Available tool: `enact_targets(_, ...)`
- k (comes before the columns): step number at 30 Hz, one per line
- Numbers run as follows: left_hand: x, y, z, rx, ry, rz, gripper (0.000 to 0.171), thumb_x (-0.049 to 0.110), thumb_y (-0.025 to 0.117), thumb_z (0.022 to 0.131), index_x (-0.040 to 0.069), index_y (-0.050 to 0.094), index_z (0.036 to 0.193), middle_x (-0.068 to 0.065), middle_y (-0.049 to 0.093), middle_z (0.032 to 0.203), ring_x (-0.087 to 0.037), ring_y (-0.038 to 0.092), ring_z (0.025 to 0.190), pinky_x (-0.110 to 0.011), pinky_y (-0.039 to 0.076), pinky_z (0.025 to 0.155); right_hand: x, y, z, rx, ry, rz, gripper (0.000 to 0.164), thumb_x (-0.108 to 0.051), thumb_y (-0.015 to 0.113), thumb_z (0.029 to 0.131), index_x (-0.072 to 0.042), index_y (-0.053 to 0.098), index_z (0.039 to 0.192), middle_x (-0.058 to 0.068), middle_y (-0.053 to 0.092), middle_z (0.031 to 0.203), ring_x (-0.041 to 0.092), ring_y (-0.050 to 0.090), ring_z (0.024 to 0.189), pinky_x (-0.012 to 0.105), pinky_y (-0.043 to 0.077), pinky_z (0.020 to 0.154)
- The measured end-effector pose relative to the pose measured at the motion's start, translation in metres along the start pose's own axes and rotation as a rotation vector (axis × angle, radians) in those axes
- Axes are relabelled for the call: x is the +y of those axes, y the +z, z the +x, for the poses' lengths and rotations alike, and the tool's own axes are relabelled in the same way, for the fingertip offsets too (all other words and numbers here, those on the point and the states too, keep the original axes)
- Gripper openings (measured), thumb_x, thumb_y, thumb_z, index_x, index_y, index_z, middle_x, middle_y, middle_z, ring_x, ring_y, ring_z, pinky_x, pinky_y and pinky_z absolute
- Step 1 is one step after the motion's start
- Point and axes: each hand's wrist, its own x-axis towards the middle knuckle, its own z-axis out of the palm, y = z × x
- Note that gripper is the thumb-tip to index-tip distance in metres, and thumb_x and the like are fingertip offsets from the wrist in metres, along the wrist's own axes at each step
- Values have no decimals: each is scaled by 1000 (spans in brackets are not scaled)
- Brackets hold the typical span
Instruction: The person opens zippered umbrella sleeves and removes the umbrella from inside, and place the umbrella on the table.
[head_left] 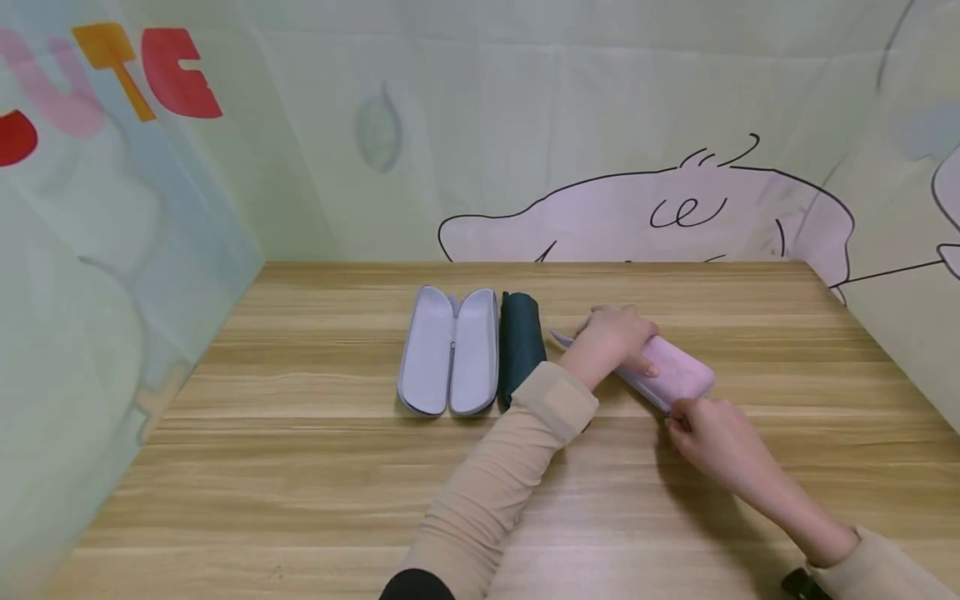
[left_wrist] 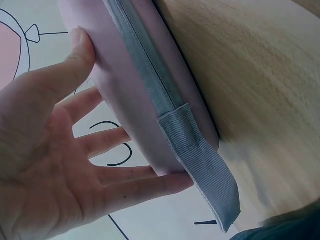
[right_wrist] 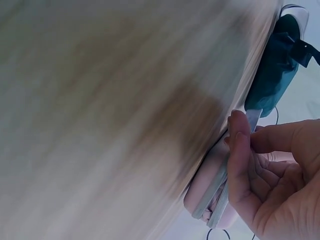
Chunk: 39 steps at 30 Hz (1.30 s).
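A pink zippered case (head_left: 678,375) with a grey zip band lies slanted on the wooden table. My left hand (head_left: 618,333) holds it from above, thumb on one side and fingers spread along the other. A grey fabric tab (left_wrist: 207,167) sticks out from the end by that hand. At the nearer end, my right hand (head_left: 716,433) pinches at the zip with thumb and index finger; the zip pull is hidden by the fingertips. Beside them in the right wrist view, the zip band (right_wrist: 212,200) stands parted, leaving a narrow gap.
Left of the pink case lies a rolled dark green pouch (head_left: 521,342) with a strap. Against it, an opened case (head_left: 427,358) shows two pale lavender halves. A printed cloth wall (head_left: 480,125) stands behind the wooden table (head_left: 300,483).
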Motion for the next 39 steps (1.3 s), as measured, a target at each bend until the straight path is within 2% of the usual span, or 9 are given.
enact_targets(6,0,0,0,8,19,9,62,61,59,86,39,44,141,5,45,145,-29,42,133,-48,48,95,-2,2,3,16,-5,-9,33,-3,60,82,-15,48,54,-7,41,47,8,35,44,24,28,43)
enact_targets(13,0,-1,-1,8,14,-12,61,61,59,85,38,45,141,3,44,146,-37,39,136,-51,49,94,-6,2,5,23,-14,2,31,-2,61,82,-13,51,55,-6,41,48,9,36,46,25,30,44)
enact_targets(18,0,-1,0,9,23,-7,61,60,59,86,38,45,141,2,45,146,-37,39,136,-52,46,98,-7,2,6,30,-13,7,31,-2,60,82,-13,51,55,-6,42,49,9,36,46,25,30,44)
enact_targets(21,-1,-2,0,11,33,-1,61,60,60,86,38,45,141,2,45,145,-34,40,135,-53,42,102,-8,3,6,40,-17,6,30,-1,60,82,-13,51,56,-5,42,49,10,37,47,25,30,45)
enact_targets(24,-1,-1,1,18,49,25,61,61,59,86,37,46,141,4,47,143,-25,44,133,-51,38,106,-9,3,7,42,-22,12,30,-1,60,81,-12,50,56,-5,42,49,10,37,48,26,30,45)
enact_targets(28,-2,0,2,40,65,57,60,61,59,85,37,47,139,5,50,140,-14,47,129,-46,39,102,-11,4,9,53,-32,11,29,1,59,79,-11,49,55,-4,41,50,11,36,48,26,31,46)
enact_targets(32,-2,0,3,51,67,62,60,61,59,85,37,48,139,6,52,140,-10,47,128,-42,42,97,-13,5,12,66,-38,0,29,2,58,76,-11,47,53,-4,40,49,11,35,47,27,30,45)
enact_targets(39,-1,0,4,57,64,62,59,61,60,84,39,49,137,7,53,138,-10,47,127,-42,42,97,-15,6,15,75,-47,-18,31,3,57,75,-12,45,51,-4,40,48,11,34,48,28,30,44)
